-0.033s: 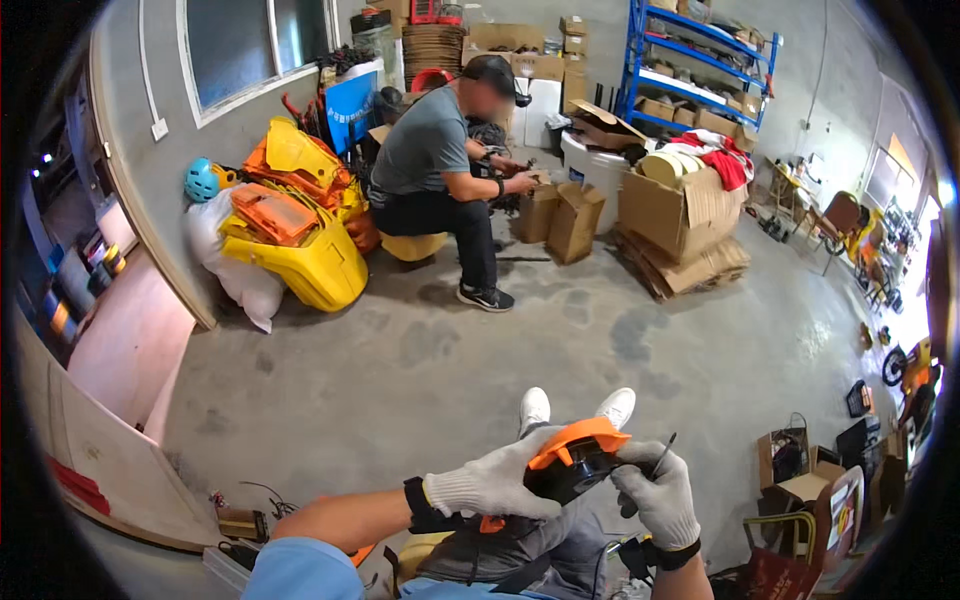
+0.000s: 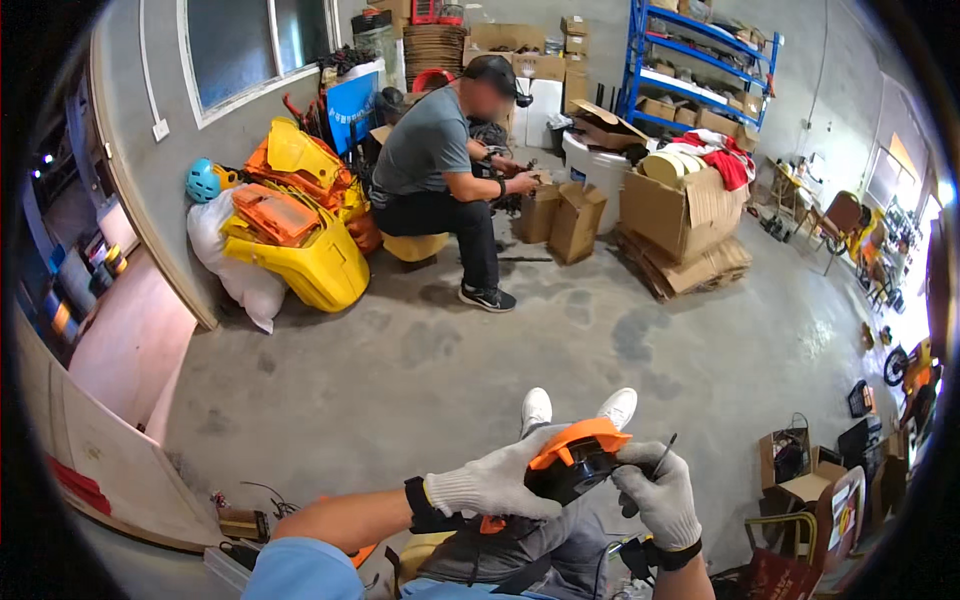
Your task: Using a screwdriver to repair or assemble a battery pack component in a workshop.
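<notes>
My left hand [image 2: 490, 480], in a pale knit glove, grips a round black part with an orange rim [image 2: 572, 474] above my lap. Its exact kind does not show. At the right side of that part is my gloved right hand [image 2: 658, 492], with thumb and fingers closed on a thin dark rod-like tool [image 2: 667, 452]. One end of the tool sticks up past the fingers; the other end is mostly hidden by the hand. A small orange piece [image 2: 492, 524] shows below my left hand, partly covered.
Across the floor another person [image 2: 440, 165] sits handling small dark parts beside cardboard boxes [image 2: 576, 222]. Yellow and orange plastic shells [image 2: 310, 265] are piled at the left wall. A chair [image 2: 830, 525] and open cartons [image 2: 800, 480] stand close on my right.
</notes>
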`<action>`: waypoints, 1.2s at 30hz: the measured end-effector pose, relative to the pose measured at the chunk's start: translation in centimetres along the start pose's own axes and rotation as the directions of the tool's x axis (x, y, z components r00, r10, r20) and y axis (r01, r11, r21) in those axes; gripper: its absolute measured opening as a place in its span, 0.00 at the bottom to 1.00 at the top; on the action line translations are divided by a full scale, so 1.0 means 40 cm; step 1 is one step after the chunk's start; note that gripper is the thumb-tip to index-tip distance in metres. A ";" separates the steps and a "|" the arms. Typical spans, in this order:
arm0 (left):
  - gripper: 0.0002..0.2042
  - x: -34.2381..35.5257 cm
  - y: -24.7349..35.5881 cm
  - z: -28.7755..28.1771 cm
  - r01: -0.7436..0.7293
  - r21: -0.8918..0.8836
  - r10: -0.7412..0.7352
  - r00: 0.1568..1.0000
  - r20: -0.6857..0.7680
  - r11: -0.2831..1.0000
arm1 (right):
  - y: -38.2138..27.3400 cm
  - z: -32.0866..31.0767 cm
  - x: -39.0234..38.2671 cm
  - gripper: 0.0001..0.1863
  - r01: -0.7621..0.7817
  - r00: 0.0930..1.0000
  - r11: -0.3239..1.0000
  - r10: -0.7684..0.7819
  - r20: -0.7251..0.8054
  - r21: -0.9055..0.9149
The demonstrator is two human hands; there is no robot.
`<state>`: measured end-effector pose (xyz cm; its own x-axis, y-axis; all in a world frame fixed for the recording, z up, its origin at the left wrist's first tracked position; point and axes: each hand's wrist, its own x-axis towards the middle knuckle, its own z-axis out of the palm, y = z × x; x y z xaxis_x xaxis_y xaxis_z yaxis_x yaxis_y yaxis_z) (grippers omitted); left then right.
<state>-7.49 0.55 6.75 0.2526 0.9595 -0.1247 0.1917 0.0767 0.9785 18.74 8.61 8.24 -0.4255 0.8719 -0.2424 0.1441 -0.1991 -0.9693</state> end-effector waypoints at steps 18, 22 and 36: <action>0.49 0.055 0.021 0.021 0.097 -0.102 -0.094 0.995 0.033 0.990 | 0.036 -0.037 0.029 0.09 0.035 0.988 0.999 -0.035 0.150 -0.001; 0.49 0.065 0.034 0.020 0.082 -0.079 -0.078 0.996 0.050 0.993 | 0.032 -0.045 0.030 0.10 0.016 0.987 0.999 -0.012 0.159 -0.028; 0.50 0.058 0.035 0.026 0.073 -0.122 -0.069 0.997 0.041 0.990 | 0.049 -0.051 0.027 0.11 0.092 0.974 0.991 -0.069 0.215 -0.099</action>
<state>-5.64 2.59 7.66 0.2772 0.9402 -0.1982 0.0920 0.1793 0.9795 20.40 10.09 6.14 -0.6161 0.7671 -0.1785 0.1924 -0.0731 -0.9786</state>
